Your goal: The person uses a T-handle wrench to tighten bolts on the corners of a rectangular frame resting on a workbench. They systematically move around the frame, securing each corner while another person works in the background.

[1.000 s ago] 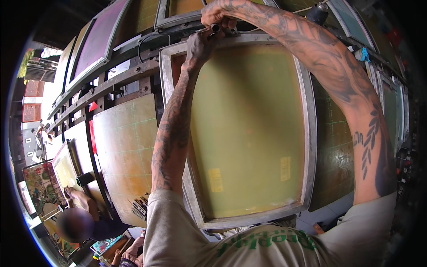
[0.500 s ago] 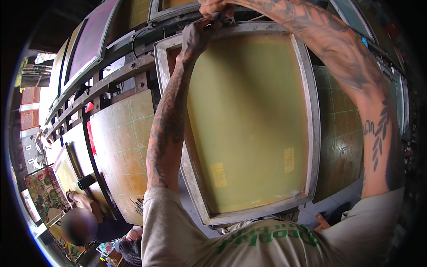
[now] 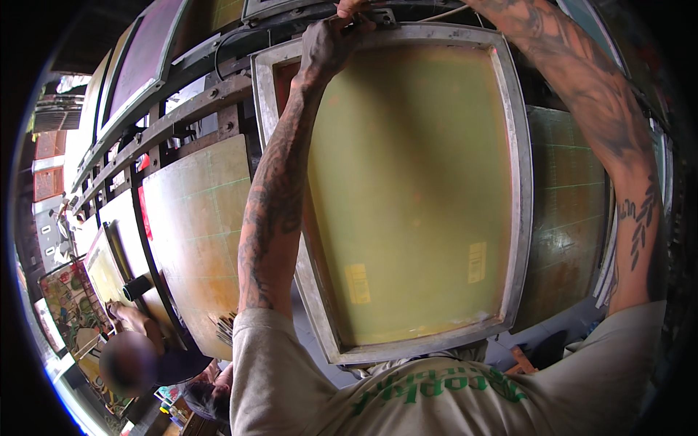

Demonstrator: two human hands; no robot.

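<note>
Both hands are raised to the far edge of a large rectangular screen-printing frame [image 3: 407, 196] of dull grey metal with a taut yellow-green mesh stretched across it, and the frame hangs tilted in front of the person, its near edge close to the chest and its far edge up at the fingers. The left hand [image 3: 327, 47] is clenched over the far rail near the left corner, fingers wrapped on the metal; the right hand [image 3: 352, 7] sits just beside it at the very top of the view, touching the same rail, but it is cut off and I cannot tell whether its fingers are closed. The frame looks stiff and moderately heavy for its size, the rails flat, scuffed and smeared with dried ink, with a reddish tape line along the inner border; the metal should give a sure, unslippery hold. The mesh is another matter: thin, drum-tight and likely easy to dent or tear, so any hold belongs on the rails, best spread wide along one side since such a broad panel will want to swing. Two small pale yellow stickers [image 3: 358, 283] lie on the mesh below the fingers. Left of the fingers runs a dark steel rack [image 3: 182, 120] holding more screens [image 3: 193, 232] of the same kind, with another greenish one [image 3: 563, 211] to the right. Far below left, another person's hand [image 3: 134, 320] rests near a colourful printed sheet [image 3: 69, 305].
</note>
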